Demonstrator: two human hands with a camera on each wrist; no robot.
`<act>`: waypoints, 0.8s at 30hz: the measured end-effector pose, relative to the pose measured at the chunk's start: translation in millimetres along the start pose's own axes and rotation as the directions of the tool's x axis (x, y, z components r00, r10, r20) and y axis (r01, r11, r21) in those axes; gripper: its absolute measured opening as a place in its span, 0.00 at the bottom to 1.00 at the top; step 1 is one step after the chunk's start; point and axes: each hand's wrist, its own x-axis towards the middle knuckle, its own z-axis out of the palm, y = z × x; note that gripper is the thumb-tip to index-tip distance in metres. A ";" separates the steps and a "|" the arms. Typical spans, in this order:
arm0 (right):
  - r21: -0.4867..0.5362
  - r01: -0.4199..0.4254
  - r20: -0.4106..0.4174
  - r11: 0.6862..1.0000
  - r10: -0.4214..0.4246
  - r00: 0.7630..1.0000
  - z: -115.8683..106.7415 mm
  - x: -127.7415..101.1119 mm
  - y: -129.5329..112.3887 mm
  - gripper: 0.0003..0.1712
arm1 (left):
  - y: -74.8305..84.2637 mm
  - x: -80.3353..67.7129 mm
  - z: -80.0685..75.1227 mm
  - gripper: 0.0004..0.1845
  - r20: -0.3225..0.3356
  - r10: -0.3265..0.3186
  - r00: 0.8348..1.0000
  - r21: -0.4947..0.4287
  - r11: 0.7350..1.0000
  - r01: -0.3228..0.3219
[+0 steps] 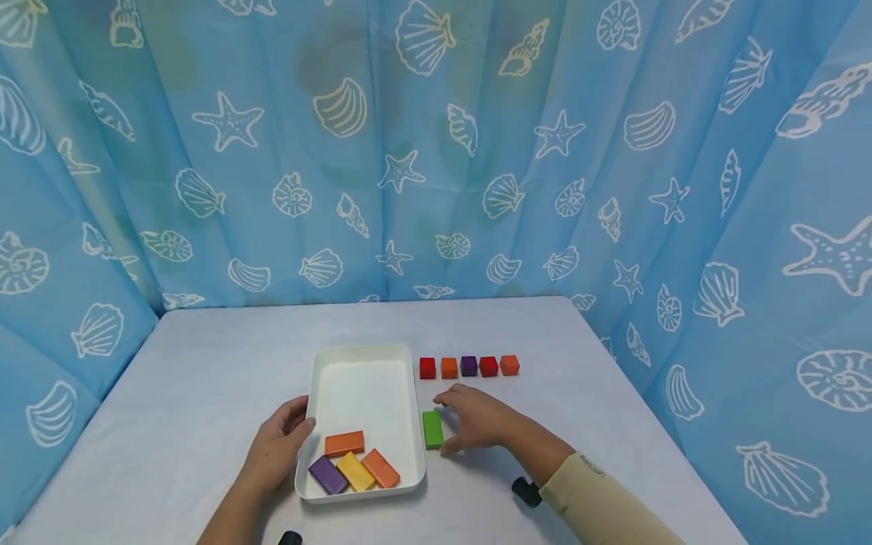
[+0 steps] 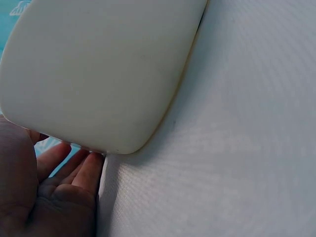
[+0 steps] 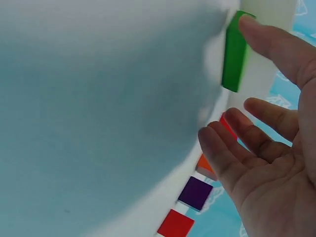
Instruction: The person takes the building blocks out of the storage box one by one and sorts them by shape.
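Observation:
A white tray lies on the table with two orange blocks, a purple block and a yellow block at its near end. My left hand holds the tray's left edge, thumb at the rim and fingers along the outer wall. In the left wrist view, the tray's side hides part of the fingers. Just right of the tray lies a green block. Around it, without visibly gripping it, my right hand spreads thumb and fingers. The right wrist view shows the thumb close to the green block.
Behind the right hand stands a row of small cubes: red, orange, purple, red and orange. A blue shell-patterned curtain hangs behind the white table. Black wrist-camera parts show near both forearms.

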 end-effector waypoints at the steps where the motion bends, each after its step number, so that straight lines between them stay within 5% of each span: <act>1: -0.005 -0.004 0.001 1.000 0.004 1.000 1.7 -0.1 0.9 0.46 | 0.3 -0.1 0.1 0.31 0.002 0.001 1.000 0.001 1.000 -0.001; 13: -0.012 -0.004 -0.019 1.000 0.004 1.000 6.5 -3.2 1.6 0.47 | -2.3 0.8 0.2 0.31 0.001 -0.009 1.000 0.011 1.000 0.009; 19: 0.060 0.082 -0.092 0.995 -0.077 0.993 -5.4 -3.4 -16.4 0.49 | -1.1 -0.6 -0.5 0.32 -0.003 -0.008 1.000 0.017 1.000 0.008; 24: 0.126 0.178 -0.073 0.976 -0.170 0.983 -9.8 1.4 -44.9 0.45 | -0.5 -2.3 -0.9 0.31 0.004 0.002 1.000 0.015 1.000 -0.002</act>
